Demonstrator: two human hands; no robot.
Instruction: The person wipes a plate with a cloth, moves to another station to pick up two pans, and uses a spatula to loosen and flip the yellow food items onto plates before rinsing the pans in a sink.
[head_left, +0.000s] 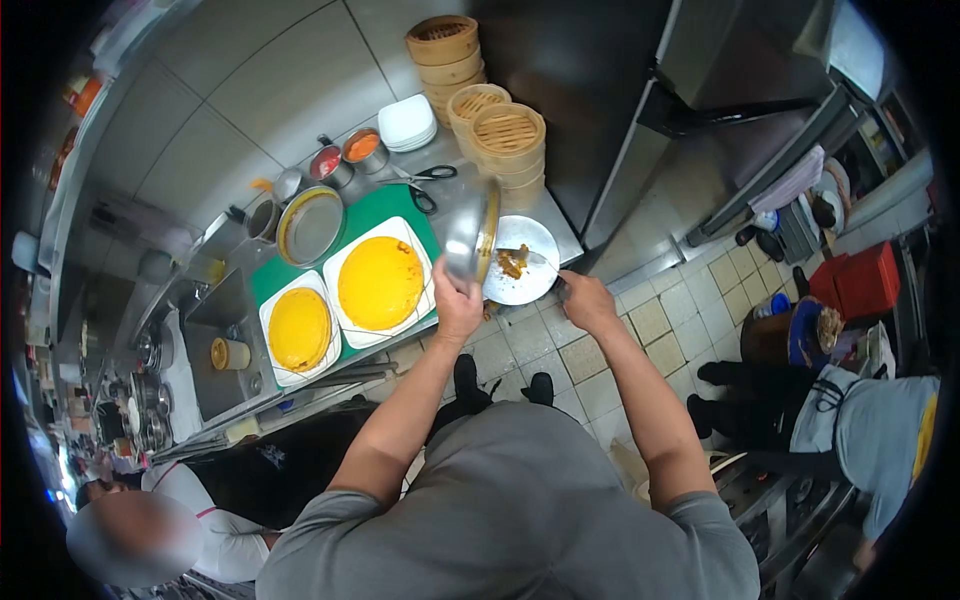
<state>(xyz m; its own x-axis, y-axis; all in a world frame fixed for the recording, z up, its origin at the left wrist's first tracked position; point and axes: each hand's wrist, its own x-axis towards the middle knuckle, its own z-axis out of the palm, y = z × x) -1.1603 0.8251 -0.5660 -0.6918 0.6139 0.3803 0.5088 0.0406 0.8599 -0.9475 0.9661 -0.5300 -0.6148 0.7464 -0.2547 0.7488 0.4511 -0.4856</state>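
Observation:
My left hand [458,310] grips a round metal pan [464,236], tipped on its side with its yellow-smeared inside facing right. Just right of the pan is a round white plate [525,288] with brown crumbly scraps [512,263] on it. My right hand [588,303] is closed on the handle of a metal utensil [541,259], whose head reaches the scraps; its exact shape is unclear. Left of the pan, two round yellow cakes [380,282] [300,329] sit on white square trays [422,303] over a green board [362,222].
Bamboo steamers [508,135], stacked white dishes [407,122], black-handled scissors [425,175] and another round pan [310,228] stand at the back. A sink [215,305] lies left. One person [205,525] is at lower left, another [860,430] at right.

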